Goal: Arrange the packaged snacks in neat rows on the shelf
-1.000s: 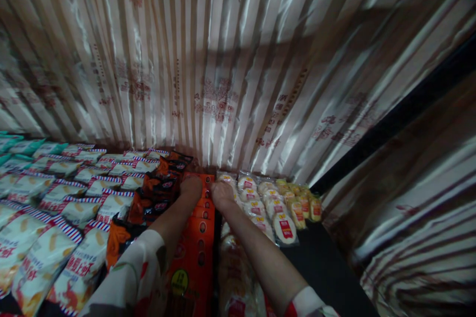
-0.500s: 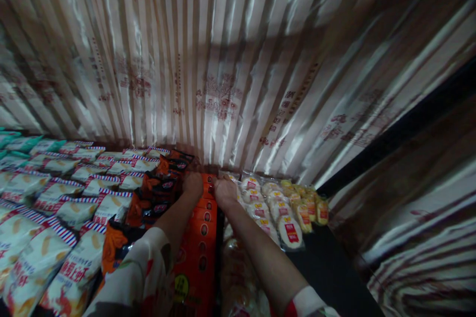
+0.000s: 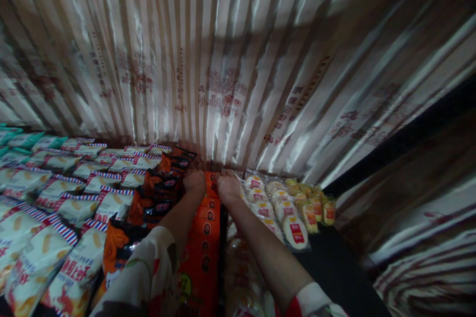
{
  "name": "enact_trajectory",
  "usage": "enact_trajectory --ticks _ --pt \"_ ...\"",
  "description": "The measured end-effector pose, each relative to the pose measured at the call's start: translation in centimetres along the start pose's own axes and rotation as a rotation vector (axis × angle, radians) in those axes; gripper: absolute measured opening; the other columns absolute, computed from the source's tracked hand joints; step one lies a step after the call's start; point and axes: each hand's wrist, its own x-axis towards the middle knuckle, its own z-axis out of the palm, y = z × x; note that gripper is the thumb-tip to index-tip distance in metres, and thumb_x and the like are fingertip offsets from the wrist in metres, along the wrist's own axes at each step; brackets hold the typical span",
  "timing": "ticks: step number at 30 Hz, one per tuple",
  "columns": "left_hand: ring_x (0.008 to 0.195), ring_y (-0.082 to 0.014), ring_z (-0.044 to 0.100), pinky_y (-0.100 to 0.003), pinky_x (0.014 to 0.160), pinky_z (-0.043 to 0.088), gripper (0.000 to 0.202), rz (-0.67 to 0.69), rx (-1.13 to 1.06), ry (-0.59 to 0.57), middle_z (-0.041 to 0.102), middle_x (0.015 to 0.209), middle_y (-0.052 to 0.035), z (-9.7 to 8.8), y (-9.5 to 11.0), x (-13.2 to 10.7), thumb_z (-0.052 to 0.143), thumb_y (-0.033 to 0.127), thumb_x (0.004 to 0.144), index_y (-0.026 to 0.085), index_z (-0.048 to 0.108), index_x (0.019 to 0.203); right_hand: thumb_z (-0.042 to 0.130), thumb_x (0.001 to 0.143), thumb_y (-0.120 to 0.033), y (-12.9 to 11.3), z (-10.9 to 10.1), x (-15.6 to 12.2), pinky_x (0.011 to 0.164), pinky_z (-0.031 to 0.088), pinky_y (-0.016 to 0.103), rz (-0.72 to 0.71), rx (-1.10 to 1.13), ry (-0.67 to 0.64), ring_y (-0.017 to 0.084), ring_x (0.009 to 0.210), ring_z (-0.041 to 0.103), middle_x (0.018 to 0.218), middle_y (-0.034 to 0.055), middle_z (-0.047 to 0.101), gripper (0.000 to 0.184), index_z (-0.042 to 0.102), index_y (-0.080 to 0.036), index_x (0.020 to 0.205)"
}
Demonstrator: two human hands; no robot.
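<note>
Both my arms reach far into a dim display of snack packs. My left hand (image 3: 194, 181) and my right hand (image 3: 227, 187) sit side by side at the far end of a row of orange packets (image 3: 207, 237). Each hand curls down over the rearmost orange packet, one at its left edge and one at its right. The fingertips are hidden behind the knuckles. Dark orange-and-black bags (image 3: 159, 190) lie just left of my left hand. Clear packs of round cakes with red labels (image 3: 273, 205) lie just right of my right hand.
White bags with red-and-blue striped edges (image 3: 55, 208) fill the left side, with teal bags (image 3: 15, 141) at the far left. A striped, shiny curtain (image 3: 223, 59) hangs right behind the goods. A dark surface (image 3: 327, 267) shows at the right.
Both hands have slid a little farther back along the orange row towards the curtain. The view has tilted slightly downward.
</note>
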Motion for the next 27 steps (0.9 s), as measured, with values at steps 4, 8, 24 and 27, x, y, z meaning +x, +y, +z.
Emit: enact_trajectory --ticks 4,8,24,27 --pt "0.106 -0.0197 0.059 -0.03 0.077 0.053 0.031 0.0 -0.004 0.024 0.065 0.109 -0.0123 0.18 -0.07 0.08 0.037 0.008 0.09 0.013 0.065 0.104 0.049 0.087 -0.018 -0.06 -0.07 0.13 0.078 0.039 0.029 0.004 -0.012 -0.004 0.022 0.101 0.051 0.1 0.0106 0.067 0.02 0.065 -0.016 0.099" --pt "0.109 -0.0203 0.057 -0.028 0.079 0.052 0.037 0.014 -0.004 0.04 0.064 0.109 -0.0155 0.12 -0.14 0.04 0.034 0.006 0.088 0.014 0.066 0.105 0.048 0.088 -0.018 -0.06 -0.09 0.29 0.077 0.038 0.029 -0.003 -0.023 -0.005 0.022 0.101 0.051 0.101 0.0109 0.066 0.02 0.064 -0.015 0.1" --pt "0.112 -0.022 0.054 -0.028 0.081 0.05 0.035 0.019 -0.017 0.047 0.063 0.108 -0.0148 0.08 -0.08 0.12 0.035 0.005 0.088 0.012 0.065 0.105 0.048 0.088 -0.015 -0.18 0.03 0.67 0.08 0.037 0.03 -0.041 -0.046 0.0 0.022 0.099 0.052 0.1 0.0122 0.067 0.021 0.064 -0.014 0.1" --pt "0.112 -0.0219 0.053 -0.028 0.082 0.049 0.036 0.016 -0.018 0.053 0.063 0.108 -0.015 0.17 -0.05 0.25 0.035 0.006 0.088 0.013 0.065 0.107 0.046 0.089 -0.016 -0.1 0.13 0.72 0.079 0.037 0.03 -0.032 -0.047 0.004 0.022 0.099 0.051 0.1 0.0117 0.067 0.022 0.064 -0.015 0.1"
